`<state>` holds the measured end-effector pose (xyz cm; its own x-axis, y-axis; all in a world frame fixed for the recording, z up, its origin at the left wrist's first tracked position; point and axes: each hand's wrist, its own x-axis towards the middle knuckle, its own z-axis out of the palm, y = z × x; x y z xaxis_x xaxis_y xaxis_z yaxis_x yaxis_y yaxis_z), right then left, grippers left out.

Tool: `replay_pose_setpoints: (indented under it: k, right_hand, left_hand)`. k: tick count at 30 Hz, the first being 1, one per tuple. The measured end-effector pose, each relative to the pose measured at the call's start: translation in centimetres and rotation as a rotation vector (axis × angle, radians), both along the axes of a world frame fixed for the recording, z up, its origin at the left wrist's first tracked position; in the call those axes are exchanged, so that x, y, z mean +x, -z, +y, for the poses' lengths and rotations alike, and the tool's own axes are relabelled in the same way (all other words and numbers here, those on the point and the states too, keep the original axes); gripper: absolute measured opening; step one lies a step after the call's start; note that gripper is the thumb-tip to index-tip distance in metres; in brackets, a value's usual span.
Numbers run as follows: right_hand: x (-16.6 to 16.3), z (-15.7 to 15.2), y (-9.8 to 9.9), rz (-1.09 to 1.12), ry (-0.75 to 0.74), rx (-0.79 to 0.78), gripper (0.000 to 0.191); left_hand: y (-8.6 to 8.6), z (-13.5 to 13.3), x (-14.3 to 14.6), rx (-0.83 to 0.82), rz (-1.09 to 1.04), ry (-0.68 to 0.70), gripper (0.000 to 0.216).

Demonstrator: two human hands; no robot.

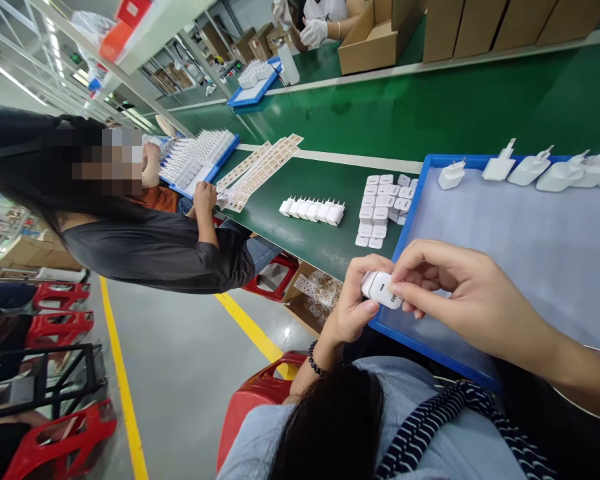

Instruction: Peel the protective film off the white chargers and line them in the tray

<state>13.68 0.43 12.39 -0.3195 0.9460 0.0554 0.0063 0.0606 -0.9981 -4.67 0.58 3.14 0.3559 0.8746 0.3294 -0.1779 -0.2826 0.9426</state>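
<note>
A white plug-in charger (384,291) is held between my two hands above the near left corner of the blue tray. Its end face, with a small dark port slot and printed lettering, points toward me. My left hand (353,300) is closed around its left side, thumb below. The thumb and bent fingers of my right hand (445,287) pinch the charger's right edge; the fingertips partly cover it. Beyond my hands, several white chargers with metal pins (500,163) stand along the far side of the blue-rimmed tray (414,230).
Small white square pieces (380,207) are stacked left of the tray, beside a row of chargers (313,210). Label strips (265,170) lie farther left, near a seated co-worker (155,247). A cardboard box (310,293) sits below the table edge. Across the green table, gloved hands (314,32) show.
</note>
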Motion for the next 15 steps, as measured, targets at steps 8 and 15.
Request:
replay_pose_setpoints:
  k: [8,15]
  right_hand:
    - [0.04,-0.06,0.56,-0.12,0.008,0.098,0.014]
    - [0.18,-0.01,0.57,-0.147,0.018,0.125,0.015]
  left_hand:
    - [0.21,0.1,0.14,-0.17,-0.126,0.017,0.045]
    - [-0.11,0.12,0.37,-0.2,-0.121,0.006,0.046]
